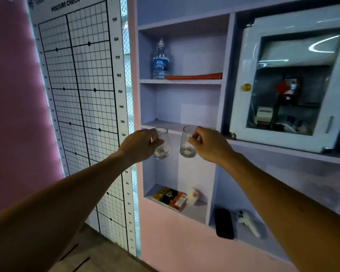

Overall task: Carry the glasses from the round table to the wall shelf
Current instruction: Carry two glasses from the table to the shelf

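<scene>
Two clear empty tumblers are held up in front of a lilac wall shelf [177,125]. My left hand [139,146] grips the left glass [162,149] by its side. My right hand [208,144] pinches the right glass [187,146] near its rim. Both glasses are upright, side by side and apart, just below the front edge of the middle shelf board. The round table is out of view.
A water bottle [160,61] and an orange flat item [193,76] sit on the upper shelf. A colourful box [168,196] lies in the lower niche. A glass-door cabinet [290,83] is to the right, a posture chart [81,95] to the left. A black phone [223,223] lies lower right.
</scene>
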`<move>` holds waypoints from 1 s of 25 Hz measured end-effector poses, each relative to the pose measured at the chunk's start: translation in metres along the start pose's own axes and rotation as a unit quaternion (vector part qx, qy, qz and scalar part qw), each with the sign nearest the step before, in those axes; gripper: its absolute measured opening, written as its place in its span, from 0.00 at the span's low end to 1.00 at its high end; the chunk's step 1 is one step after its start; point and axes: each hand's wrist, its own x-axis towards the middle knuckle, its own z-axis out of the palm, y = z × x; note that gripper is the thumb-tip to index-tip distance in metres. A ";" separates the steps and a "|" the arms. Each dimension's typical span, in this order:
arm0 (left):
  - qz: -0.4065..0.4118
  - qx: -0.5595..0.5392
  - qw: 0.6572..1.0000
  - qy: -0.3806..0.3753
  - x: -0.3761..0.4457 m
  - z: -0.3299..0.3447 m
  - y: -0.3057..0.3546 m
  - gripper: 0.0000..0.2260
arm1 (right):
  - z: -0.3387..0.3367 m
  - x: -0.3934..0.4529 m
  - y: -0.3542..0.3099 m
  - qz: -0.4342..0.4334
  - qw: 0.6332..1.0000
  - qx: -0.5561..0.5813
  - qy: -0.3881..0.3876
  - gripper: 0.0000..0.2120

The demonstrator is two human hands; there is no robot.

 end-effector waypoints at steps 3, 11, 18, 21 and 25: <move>-0.012 0.014 0.999 0.036 0.052 0.021 -0.029 0.09 | 0.027 0.070 0.024 -0.037 0.999 0.010 0.025 0.11; -0.108 0.036 0.992 0.049 0.159 0.057 -0.095 0.08 | 0.094 0.221 0.061 -0.044 0.998 0.042 0.000 0.11; -0.107 0.070 0.991 0.029 0.201 0.083 -0.121 0.11 | 0.134 0.271 0.073 -0.042 0.998 0.039 -0.034 0.09; -0.090 0.093 0.991 0.018 0.214 0.082 -0.126 0.12 | 0.142 0.287 0.073 -0.044 0.997 0.045 -0.038 0.08; -0.083 0.109 0.990 0.016 0.223 0.080 -0.133 0.07 | 0.154 0.302 0.068 -0.035 0.997 0.063 -0.025 0.08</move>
